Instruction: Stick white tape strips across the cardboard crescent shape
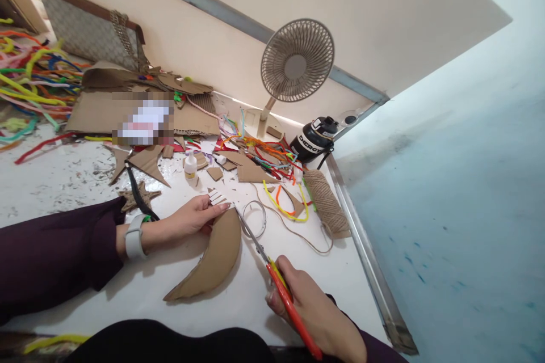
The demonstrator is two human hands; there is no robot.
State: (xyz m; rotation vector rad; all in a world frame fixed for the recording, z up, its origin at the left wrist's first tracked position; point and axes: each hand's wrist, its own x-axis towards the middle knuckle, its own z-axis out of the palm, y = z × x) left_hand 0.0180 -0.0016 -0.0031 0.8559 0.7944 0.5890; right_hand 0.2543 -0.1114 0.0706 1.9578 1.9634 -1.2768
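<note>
My left hand (193, 216) pinches the upper end of a brown cardboard crescent (213, 264), thumb on top and fingertips partly hidden beneath. The crescent's lower tip points toward me, over the white table. In my right hand (309, 300) are scissors (276, 278) with red and yellow handles, my fingers wrapped round the grips. Their blades reach up to the crescent's upper end, close to my left thumb. Whether the blades touch the cardboard I cannot tell. Just beyond the blades lies a clear ring-shaped roll (254, 219). A cardboard star (142, 197) rests behind my left forearm.
A small white glue bottle (191, 166) stands among cardboard scraps (251, 170). To the right lie a twine roll (327, 198) and a black bottle (314, 139). A fan (298, 59) stands at the back. Pipe cleaners (34, 85) and a handbag (89, 25) are at left.
</note>
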